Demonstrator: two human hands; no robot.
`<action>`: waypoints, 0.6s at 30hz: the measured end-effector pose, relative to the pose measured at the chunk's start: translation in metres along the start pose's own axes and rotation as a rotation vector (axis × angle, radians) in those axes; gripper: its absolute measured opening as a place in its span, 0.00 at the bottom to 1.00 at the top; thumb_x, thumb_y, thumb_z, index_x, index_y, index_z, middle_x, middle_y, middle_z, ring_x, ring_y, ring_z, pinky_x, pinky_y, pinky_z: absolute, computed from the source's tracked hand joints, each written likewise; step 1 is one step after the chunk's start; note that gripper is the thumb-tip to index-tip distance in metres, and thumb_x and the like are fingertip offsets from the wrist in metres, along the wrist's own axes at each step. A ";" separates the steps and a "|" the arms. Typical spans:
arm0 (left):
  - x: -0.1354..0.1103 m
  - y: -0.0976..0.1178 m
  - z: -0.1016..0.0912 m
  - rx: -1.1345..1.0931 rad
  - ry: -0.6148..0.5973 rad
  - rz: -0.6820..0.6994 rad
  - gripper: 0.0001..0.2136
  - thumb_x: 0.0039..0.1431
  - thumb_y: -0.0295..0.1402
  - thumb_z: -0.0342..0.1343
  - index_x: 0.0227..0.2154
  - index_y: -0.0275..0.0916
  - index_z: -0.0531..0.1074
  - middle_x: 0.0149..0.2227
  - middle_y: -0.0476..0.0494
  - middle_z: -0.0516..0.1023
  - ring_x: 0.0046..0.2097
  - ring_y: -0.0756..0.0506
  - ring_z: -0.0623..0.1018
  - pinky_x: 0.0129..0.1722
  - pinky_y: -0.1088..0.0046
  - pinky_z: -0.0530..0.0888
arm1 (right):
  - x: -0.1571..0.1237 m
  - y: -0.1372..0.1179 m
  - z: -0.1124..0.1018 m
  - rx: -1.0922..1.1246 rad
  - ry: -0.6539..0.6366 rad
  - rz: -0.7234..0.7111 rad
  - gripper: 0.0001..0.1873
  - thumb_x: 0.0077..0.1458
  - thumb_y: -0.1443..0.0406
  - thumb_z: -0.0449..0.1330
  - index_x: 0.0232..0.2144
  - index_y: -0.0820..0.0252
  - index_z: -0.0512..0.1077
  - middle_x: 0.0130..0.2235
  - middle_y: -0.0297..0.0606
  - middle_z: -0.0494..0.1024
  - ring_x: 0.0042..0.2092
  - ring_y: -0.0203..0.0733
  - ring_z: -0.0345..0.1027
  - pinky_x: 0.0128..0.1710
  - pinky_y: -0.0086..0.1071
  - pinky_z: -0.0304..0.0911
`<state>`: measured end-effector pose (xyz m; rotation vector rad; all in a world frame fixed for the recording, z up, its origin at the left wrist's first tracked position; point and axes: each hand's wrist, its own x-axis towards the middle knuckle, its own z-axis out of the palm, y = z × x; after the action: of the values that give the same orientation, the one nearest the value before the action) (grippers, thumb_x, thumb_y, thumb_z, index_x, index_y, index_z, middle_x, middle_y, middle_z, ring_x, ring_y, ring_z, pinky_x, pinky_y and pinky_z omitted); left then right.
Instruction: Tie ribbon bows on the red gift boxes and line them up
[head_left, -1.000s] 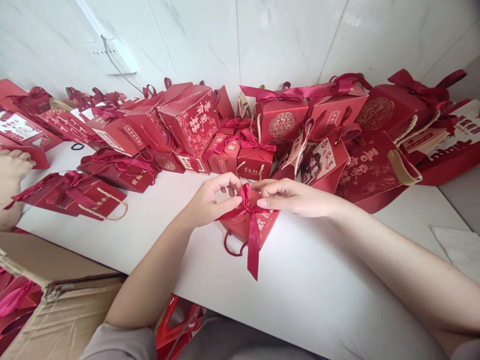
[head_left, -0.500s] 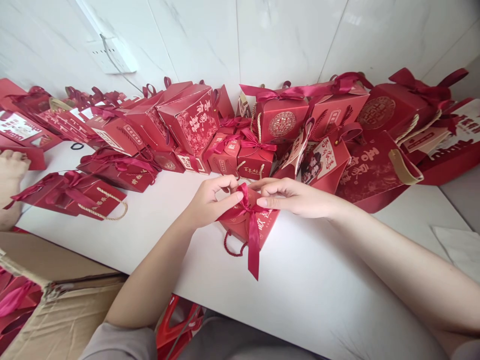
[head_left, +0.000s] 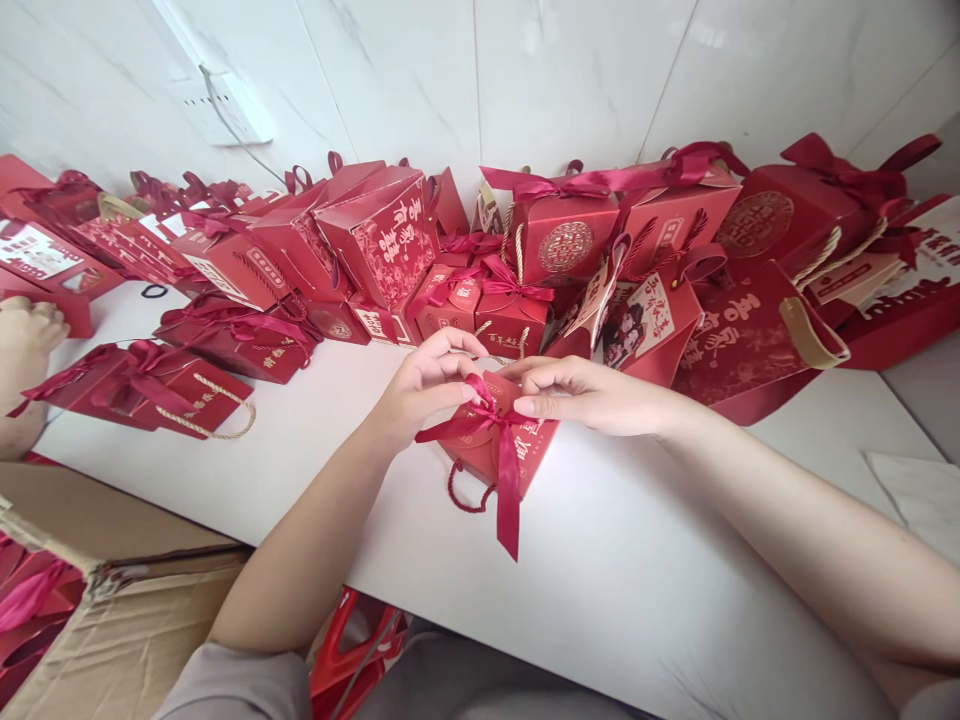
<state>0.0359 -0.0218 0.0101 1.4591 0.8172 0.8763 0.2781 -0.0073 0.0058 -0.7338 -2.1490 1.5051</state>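
A small red gift box [head_left: 480,460] with pale lettering sits on the white table in front of me. A dark red satin ribbon [head_left: 508,500] is tied across its top in a bow, one tail hanging down its near side. My left hand [head_left: 435,385] pinches a loop of the ribbon between thumb and fingers. On the right, my right hand [head_left: 577,395] has thumb and fingers closed at the bow's other side, which they partly cover. A twisted red cord handle [head_left: 469,495] curls out at the box's near left.
Several red gift boxes [head_left: 566,240] with bows crowd the back of the white table [head_left: 630,570] against the tiled wall. A cardboard box [head_left: 150,610] stands at lower left. Another person's hand [head_left: 30,335] is at the far left. A pale sheet [head_left: 915,490] lies at right.
My left hand has shifted slightly left and up, drawing at the ribbon loop. A left ribbon tail now shows more. My right hand stays nearly in place.
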 end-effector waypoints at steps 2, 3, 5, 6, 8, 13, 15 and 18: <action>0.000 -0.001 -0.002 -0.051 -0.038 0.022 0.11 0.55 0.35 0.61 0.41 0.40 0.73 0.30 0.47 0.79 0.32 0.47 0.78 0.39 0.66 0.75 | 0.000 0.000 0.000 0.019 -0.008 -0.008 0.27 0.60 0.44 0.58 0.21 0.58 0.62 0.36 0.36 0.70 0.40 0.43 0.64 0.41 0.37 0.61; 0.000 -0.001 -0.002 -0.061 -0.062 0.038 0.12 0.55 0.37 0.61 0.41 0.40 0.75 0.32 0.45 0.80 0.35 0.44 0.80 0.42 0.63 0.76 | 0.000 0.001 0.000 0.028 -0.014 -0.012 0.26 0.60 0.45 0.58 0.22 0.58 0.62 0.36 0.35 0.69 0.40 0.42 0.63 0.40 0.37 0.60; 0.000 -0.001 -0.002 -0.044 -0.104 0.059 0.14 0.57 0.38 0.60 0.45 0.43 0.77 0.39 0.42 0.83 0.43 0.40 0.82 0.49 0.58 0.76 | 0.000 0.001 0.000 0.036 -0.023 -0.022 0.25 0.62 0.47 0.57 0.22 0.58 0.61 0.36 0.34 0.67 0.39 0.40 0.61 0.39 0.35 0.59; -0.001 0.000 -0.002 -0.004 -0.118 0.066 0.15 0.57 0.37 0.60 0.47 0.44 0.77 0.43 0.42 0.83 0.48 0.39 0.81 0.52 0.57 0.75 | 0.000 0.002 -0.001 0.037 -0.026 -0.026 0.24 0.62 0.49 0.57 0.23 0.58 0.62 0.35 0.34 0.65 0.38 0.39 0.60 0.39 0.35 0.58; -0.002 0.002 0.000 0.136 -0.121 0.094 0.16 0.59 0.34 0.60 0.51 0.47 0.77 0.51 0.41 0.80 0.55 0.38 0.78 0.58 0.55 0.72 | 0.000 0.002 -0.001 0.042 -0.029 -0.029 0.24 0.63 0.50 0.58 0.23 0.59 0.62 0.35 0.33 0.63 0.37 0.38 0.58 0.38 0.34 0.57; -0.005 0.007 0.002 0.399 -0.057 0.115 0.21 0.61 0.32 0.59 0.58 0.48 0.71 0.59 0.41 0.74 0.59 0.39 0.74 0.61 0.58 0.71 | 0.000 0.003 -0.002 0.041 -0.023 -0.010 0.26 0.62 0.48 0.57 0.22 0.58 0.58 0.34 0.32 0.60 0.35 0.37 0.56 0.37 0.33 0.56; -0.009 0.006 0.004 0.434 -0.050 0.099 0.22 0.62 0.31 0.57 0.59 0.48 0.70 0.61 0.42 0.72 0.60 0.40 0.73 0.60 0.58 0.71 | 0.000 0.002 -0.002 0.039 -0.015 -0.002 0.27 0.62 0.47 0.57 0.21 0.58 0.57 0.33 0.32 0.61 0.35 0.37 0.56 0.37 0.33 0.56; -0.019 0.003 0.009 0.539 0.024 0.120 0.22 0.62 0.29 0.54 0.59 0.50 0.69 0.61 0.44 0.72 0.61 0.41 0.72 0.60 0.58 0.71 | 0.001 0.001 0.000 0.036 0.011 0.012 0.28 0.60 0.45 0.57 0.20 0.58 0.58 0.32 0.32 0.64 0.34 0.38 0.59 0.38 0.34 0.58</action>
<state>0.0350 -0.0435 0.0117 1.9856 1.0441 0.7963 0.2779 -0.0066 0.0046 -0.7424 -2.1081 1.5383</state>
